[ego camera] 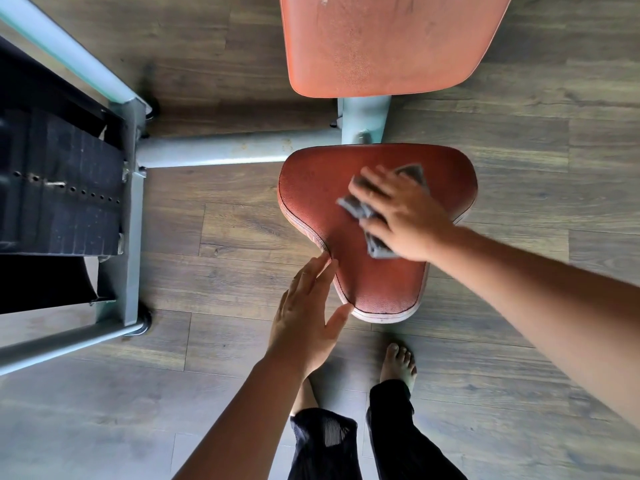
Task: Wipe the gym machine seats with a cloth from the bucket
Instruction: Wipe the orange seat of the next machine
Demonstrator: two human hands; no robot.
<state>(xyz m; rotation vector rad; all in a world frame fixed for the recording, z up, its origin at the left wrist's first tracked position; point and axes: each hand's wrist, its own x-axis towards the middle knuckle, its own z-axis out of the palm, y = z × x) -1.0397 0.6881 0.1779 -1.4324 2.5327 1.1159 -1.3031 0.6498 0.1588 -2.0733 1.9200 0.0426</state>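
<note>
Crumpled grey cloth [372,216]: soft, limp, likely damp; best held bunched under palm. Right hand [403,216] flat, pressing it onto red-brown padded seat [311,195]. Left hand [306,317] open, empty, at seat edge.

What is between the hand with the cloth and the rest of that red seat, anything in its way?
Nothing visible. The right hand presses the grey cloth flat on the red seat, whose remaining surface is bare. The left hand only touches the seat's near left edge.
</note>
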